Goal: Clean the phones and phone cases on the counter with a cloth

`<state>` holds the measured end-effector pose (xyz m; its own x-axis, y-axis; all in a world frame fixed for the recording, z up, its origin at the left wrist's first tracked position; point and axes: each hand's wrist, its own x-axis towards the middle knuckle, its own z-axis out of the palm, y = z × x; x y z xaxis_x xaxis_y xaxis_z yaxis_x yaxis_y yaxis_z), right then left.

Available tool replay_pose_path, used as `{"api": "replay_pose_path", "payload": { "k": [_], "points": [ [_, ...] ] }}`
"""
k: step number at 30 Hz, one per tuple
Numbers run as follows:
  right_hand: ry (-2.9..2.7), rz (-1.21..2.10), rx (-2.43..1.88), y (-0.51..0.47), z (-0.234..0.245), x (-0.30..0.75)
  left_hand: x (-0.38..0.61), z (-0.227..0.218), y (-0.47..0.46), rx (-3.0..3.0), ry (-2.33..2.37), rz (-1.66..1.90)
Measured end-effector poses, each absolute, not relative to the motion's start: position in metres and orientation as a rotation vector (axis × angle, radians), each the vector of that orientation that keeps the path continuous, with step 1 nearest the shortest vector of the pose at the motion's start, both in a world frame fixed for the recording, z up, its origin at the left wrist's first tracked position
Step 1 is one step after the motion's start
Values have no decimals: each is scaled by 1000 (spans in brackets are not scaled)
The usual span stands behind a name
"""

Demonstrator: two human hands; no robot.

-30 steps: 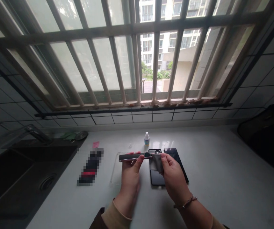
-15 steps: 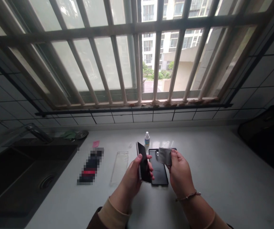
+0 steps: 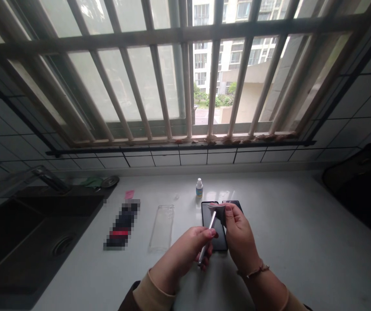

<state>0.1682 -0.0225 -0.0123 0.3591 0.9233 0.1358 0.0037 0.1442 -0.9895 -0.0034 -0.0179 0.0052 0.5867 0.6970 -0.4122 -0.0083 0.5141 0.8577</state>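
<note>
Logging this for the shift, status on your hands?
Left hand: silver-edged phone, held edge-on. Right hand: grey cloth at its top end. Underneath: black phone.

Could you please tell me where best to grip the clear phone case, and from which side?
Pinch the clear phone case by its long left rim, coming from the left: it lies flat on the counter, and that edge stands free of the left hand.

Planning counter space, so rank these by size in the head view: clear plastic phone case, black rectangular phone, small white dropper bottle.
1. Tied: clear plastic phone case and black rectangular phone. They look too alike to rank, and the right hand partly hides the phone.
2. Small white dropper bottle, clearly smallest.
</note>
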Motion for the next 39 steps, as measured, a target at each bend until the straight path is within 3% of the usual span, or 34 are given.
{"api": "replay_pose_path", "payload": {
  "k": [4,19,30,33,39],
  "points": [
    [-1146,660,-1211,-33,0,163,0,0,-20,897,853,500],
    [-1649,483,-869,-43,5,152,6,-5,-17,371,933,643],
    [-1924,517,-610,-57,13,148,4,8,-14,293,955,803],
    [-1828,623,-634,-60,13,146,1,11,-11,264,860,831],
    [-1108,752,-1009,-43,-2,161,-11,26,-10,387,611,732]
  ]
}}
